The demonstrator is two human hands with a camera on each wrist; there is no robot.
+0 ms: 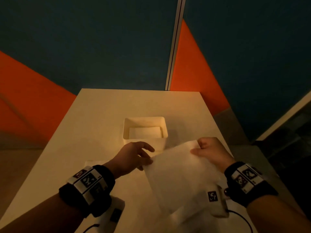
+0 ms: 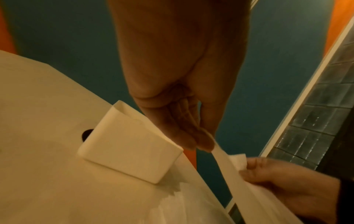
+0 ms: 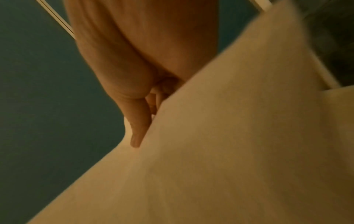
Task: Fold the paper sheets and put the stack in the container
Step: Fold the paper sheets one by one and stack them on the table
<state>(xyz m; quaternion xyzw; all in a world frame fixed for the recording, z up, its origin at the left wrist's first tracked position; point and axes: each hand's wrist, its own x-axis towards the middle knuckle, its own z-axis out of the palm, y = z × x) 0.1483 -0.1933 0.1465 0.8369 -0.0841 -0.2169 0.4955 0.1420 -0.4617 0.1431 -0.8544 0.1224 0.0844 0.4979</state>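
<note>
Head view. Your left hand pinches the left corner of a white paper sheet, thumb and fingertips closed on its edge, the other fingers loosely spread. Your right hand grips the sheet's far right corner, fingers curled around it. The sheet is lifted off the table and slopes down toward you between both wrists. The white container stands on the table just beyond your left hand; folded paper already lies flat inside it. More paper lies on the table under your left wrist. Marker-tagged wristbands sit on both wrists. Orange and dark teal wall panels stand behind the table.

Left wrist view. Your left hand has its fingertips closed narrowly on the sheet's edge. Your right hand holds the crumpled corner at lower right. The container stands on the table, just left of the fingertips. Part of another sheet lies on the table below it.

Right wrist view. Blurred. Your right hand has one finger lying straight along the sheet, which fills most of the picture; the remaining fingers are hidden behind the paper.
</note>
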